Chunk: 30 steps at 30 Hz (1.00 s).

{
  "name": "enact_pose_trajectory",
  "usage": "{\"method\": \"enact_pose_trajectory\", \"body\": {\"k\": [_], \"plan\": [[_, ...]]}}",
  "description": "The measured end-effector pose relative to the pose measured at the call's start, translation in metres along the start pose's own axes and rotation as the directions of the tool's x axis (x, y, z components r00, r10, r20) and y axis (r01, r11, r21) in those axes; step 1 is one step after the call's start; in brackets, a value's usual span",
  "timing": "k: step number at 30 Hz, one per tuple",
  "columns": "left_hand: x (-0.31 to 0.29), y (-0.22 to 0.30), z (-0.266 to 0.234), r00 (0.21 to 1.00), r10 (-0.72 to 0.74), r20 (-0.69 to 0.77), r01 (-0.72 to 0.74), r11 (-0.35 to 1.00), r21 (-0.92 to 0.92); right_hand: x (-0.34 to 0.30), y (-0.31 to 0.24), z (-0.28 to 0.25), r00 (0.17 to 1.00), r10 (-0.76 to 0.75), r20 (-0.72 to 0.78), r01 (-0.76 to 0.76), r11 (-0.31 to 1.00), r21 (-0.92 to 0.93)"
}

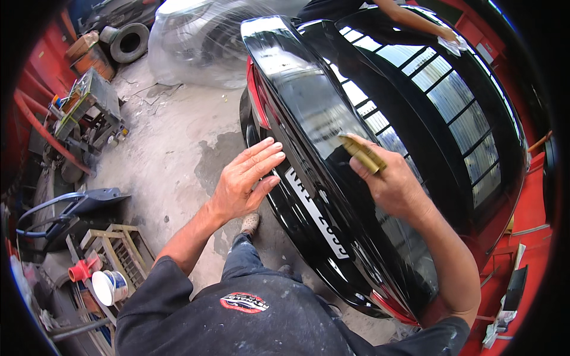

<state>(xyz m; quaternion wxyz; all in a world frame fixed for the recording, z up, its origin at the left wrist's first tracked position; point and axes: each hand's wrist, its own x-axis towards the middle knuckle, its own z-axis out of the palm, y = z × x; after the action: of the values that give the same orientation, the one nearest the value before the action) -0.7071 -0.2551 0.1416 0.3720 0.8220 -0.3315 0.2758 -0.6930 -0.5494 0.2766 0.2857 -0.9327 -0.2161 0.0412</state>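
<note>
My right hand point(396, 187) grips a small olive-yellow block point(363, 154), somewhat blurred, over the glossy black trunk lid point(323, 101) of a car. Dull, smeary streaks show on the lid around the block. With its fingers stretched out and its thumb apart, my left hand point(246, 178) is open beside the lid's rear edge, above the white licence plate point(317, 216); whether it touches the car I cannot tell. A red tail light point(257, 95) lies farther along that edge. The rear window point(442, 101) mirrors bright roof panels.
At the far right, another person's hand point(445, 34) presses a white cloth point(456, 46) on the car roof. A plastic-wrapped car point(202, 44) stands beyond. Left are a tyre point(129, 43), a cluttered workbench point(98, 101), a blue-edged black part point(74, 207) and a white bucket point(110, 288).
</note>
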Motion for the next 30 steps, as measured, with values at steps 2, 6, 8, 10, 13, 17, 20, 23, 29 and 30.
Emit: {"method": "enact_pose_trajectory", "body": {"k": [2,6,8,10,13,17,20,23,29,30], "plan": [[0.017,-0.031,-0.001,0.999,0.043,-0.025,-0.044,0.999,-0.033,0.023,0.015,0.026,0.947,-0.302,-0.112,0.277,0.941,-0.196],[0.038,-0.09,-0.011,0.997,0.037,-0.072,-0.045,0.992,-0.116,0.059,0.005,0.043,0.97,-0.242,-0.02,0.218,0.904,-0.369],[0.048,-0.113,-0.019,0.996,0.02,-0.084,-0.033,0.986,-0.162,0.063,0.004,0.052,0.982,-0.187,0.027,0.185,0.928,-0.324],[0.051,-0.136,-0.03,0.998,-0.022,-0.066,0.009,0.981,-0.195,0.065,-0.004,0.052,0.988,-0.125,0.092,0.151,0.91,-0.386],[0.06,-0.163,-0.032,0.99,-0.119,-0.071,0.096,0.958,-0.27,0.09,-0.005,0.06,0.991,-0.133,0.013,0.129,0.926,-0.354],[0.064,-0.179,-0.022,0.989,-0.14,-0.045,0.121,0.948,-0.296,0.151,0.002,0.058,0.974,-0.22,-0.052,0.186,0.912,-0.366],[0.056,-0.179,-0.023,0.982,-0.189,-0.011,0.18,0.95,-0.255,0.147,0.008,0.059,0.974,-0.221,-0.044,0.194,0.922,-0.336],[0.037,-0.184,-0.033,0.956,-0.294,-0.013,0.282,0.927,-0.248,0.151,0.004,0.06,0.976,-0.209,-0.063,0.177,0.926,-0.332],[0.029,-0.179,-0.035,0.924,-0.382,0.026,0.379,0.9,-0.214,0.17,0.008,0.064,0.96,-0.258,-0.108,0.197,0.898,-0.394],[0.029,-0.178,-0.034,0.924,-0.381,0.027,0.378,0.902,-0.207,0.161,0.003,0.067,0.952,-0.29,-0.098,0.234,0.895,-0.379]]}}
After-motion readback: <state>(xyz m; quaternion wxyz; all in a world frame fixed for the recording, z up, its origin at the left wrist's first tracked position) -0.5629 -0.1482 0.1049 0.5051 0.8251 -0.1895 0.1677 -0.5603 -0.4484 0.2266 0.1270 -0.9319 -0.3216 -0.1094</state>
